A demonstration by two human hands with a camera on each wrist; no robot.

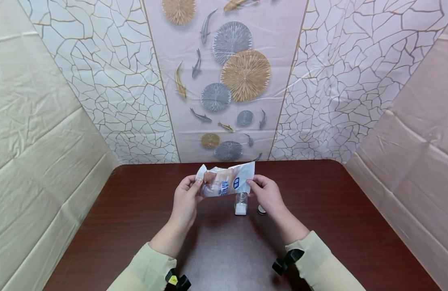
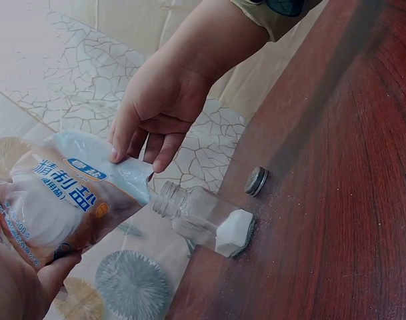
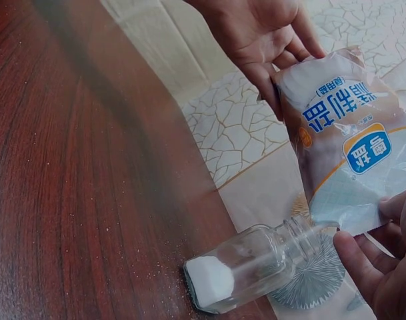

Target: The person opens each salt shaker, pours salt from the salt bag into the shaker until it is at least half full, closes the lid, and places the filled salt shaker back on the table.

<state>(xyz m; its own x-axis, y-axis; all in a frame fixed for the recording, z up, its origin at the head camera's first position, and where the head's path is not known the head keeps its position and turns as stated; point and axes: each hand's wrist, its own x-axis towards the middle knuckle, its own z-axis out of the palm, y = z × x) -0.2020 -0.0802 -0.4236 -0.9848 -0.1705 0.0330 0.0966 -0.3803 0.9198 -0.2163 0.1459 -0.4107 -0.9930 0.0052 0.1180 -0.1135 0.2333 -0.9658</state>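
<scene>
I see the printed white-and-tan plastic salt bag with blue lettering (image 1: 225, 182) held aloft over the dark red-brown wooden desk (image 1: 136, 234). The left hand (image 1: 184, 200) grips its fuller end with curled fingers (image 2: 59, 268), I judge to bear weight and set tilt; the right hand (image 1: 269, 194) pinches the pale end, probably steering the corner. That corner sits at the mouth of the upright clear glass jar (image 3: 251, 268), partly filled with white grains (image 3: 211, 280). The round metallic lid (image 2: 257, 181) lies aside, leaving the neck free.
</scene>
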